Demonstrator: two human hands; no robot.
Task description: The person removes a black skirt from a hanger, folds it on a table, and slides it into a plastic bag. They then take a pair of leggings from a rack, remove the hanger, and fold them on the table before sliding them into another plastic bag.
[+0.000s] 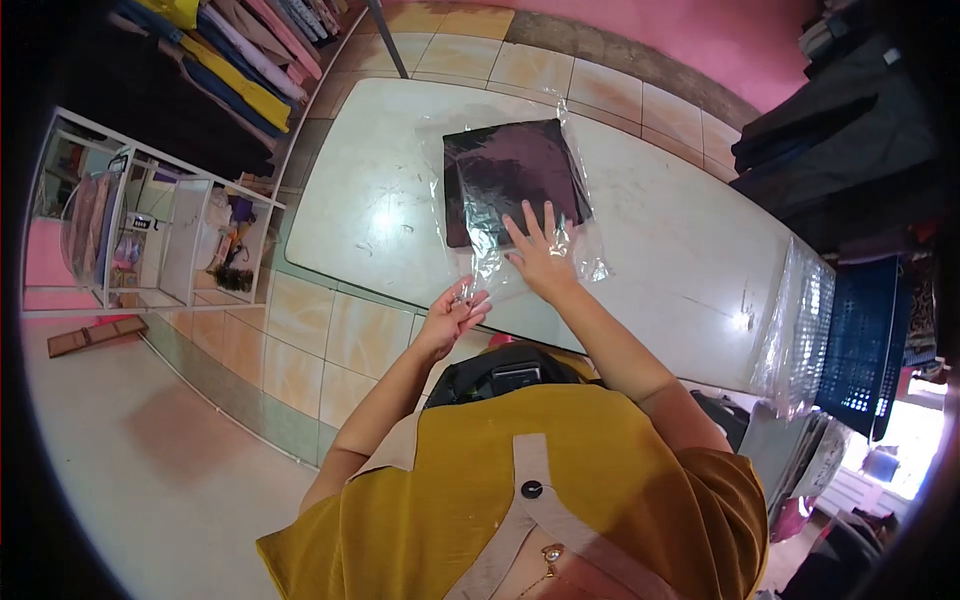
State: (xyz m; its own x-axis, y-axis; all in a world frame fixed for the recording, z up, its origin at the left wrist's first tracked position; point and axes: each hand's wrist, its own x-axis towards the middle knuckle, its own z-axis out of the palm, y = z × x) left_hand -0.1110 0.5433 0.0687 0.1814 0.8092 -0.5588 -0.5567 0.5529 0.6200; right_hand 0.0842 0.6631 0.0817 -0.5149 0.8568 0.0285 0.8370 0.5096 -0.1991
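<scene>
A folded dark garment [510, 175] lies inside a clear plastic bag [484, 268] on the white table [660, 250]. My right hand [545, 262] rests flat on the bag's near right part, fingers spread, fingertips over the garment's lower edge. At the bag's near left end, past the table's front edge, my left hand [452, 322] has its fingers curled and pinches the loose plastic. What exactly lies between the left fingertips is partly hidden by glare on the film.
A stack of clear plastic bags [790, 330] lies at the table's right end, beside a dark blue basket [858, 345]. Clothes [245, 85] hang at the upper left above a white-framed shelf [195, 240]. Dark garments [840, 140] hang at the right. A metal pole [388, 40] stands behind the table.
</scene>
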